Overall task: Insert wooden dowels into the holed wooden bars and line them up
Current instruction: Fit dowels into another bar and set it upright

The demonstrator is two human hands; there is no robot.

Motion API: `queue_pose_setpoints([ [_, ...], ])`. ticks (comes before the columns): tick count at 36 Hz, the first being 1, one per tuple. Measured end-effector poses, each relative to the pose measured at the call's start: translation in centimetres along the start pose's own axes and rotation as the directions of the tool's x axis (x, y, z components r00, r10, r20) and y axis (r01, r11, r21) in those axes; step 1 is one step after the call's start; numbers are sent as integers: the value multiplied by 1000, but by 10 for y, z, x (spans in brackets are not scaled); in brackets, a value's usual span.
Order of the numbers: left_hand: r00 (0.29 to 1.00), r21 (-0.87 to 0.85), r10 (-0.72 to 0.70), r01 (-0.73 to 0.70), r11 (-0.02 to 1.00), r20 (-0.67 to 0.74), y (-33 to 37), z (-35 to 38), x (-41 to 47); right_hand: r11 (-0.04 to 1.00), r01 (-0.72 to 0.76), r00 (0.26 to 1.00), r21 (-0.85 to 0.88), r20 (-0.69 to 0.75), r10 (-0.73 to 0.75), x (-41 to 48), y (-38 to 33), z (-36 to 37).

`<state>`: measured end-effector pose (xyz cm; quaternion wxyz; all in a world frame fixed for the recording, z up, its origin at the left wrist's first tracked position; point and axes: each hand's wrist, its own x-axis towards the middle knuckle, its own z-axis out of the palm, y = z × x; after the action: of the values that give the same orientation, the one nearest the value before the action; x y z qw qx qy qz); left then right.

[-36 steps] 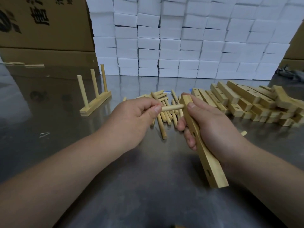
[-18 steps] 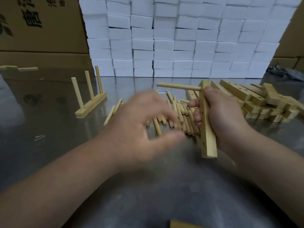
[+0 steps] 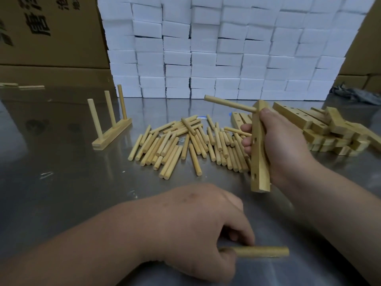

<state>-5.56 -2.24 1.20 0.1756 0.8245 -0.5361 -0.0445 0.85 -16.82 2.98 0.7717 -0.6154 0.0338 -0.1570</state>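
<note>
Dropping to six o'clock, the left hand (image 3: 198, 230) is pinching a fresh dowel (image 3: 266, 251) while the right hand (image 3: 282, 145) is gripping the bar (image 3: 260, 162) upright, its empty holes exposed.

The right hand (image 3: 282, 145) is raised above the tabletop (image 3: 61, 182), its forearm entering from the lower right. Its fingers (image 3: 246, 142) are curled round a near-upright bar (image 3: 260, 162), with the thumb pressed at the top end. The left hand (image 3: 198, 223) is low and close, back upward, forearm entering from the lower left, and grips a level dowel (image 3: 263, 251).
</note>
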Motion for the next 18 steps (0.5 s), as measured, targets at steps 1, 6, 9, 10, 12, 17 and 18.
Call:
queue_pose_setpoints([
  [1, 998, 0, -63, 63, 998, 8, 4, -13, -13, 1000, 0, 1000, -3, -4, 0, 1, 0, -1],
  [6, 997, 84, -59, 63, 994, -51, 1, -10, -9, 1000, -19, 999, -24, -31, 18, 5, -1, -4],
  [9, 980, 62, -138, 148, 987, -140, -9, -16, -16, 1000, -14, 999, -28, -45, 12, 8, -4, -7],
  [10, 975, 46, -160, 168, 985, -153, -11, -18, -17, 1000, -11, 999, -26, -44, 10, 8, -5, -8],
  [12, 940, -16, -213, 217, 976, -267, -18, -23, -20, 1000, -7, 999, -25, -36, 6, 9, -6, -9],
  [17, 680, -206, -473, 439, 874, -560, -31, -26, -21, 999, -11, 1000, -53, 1, 11, 5, -4, -6],
  [18, 645, -214, -493, 465, 859, -584, -33, -25, -19, 998, -9, 1000, -61, 17, 10, 3, -3, -4],
])
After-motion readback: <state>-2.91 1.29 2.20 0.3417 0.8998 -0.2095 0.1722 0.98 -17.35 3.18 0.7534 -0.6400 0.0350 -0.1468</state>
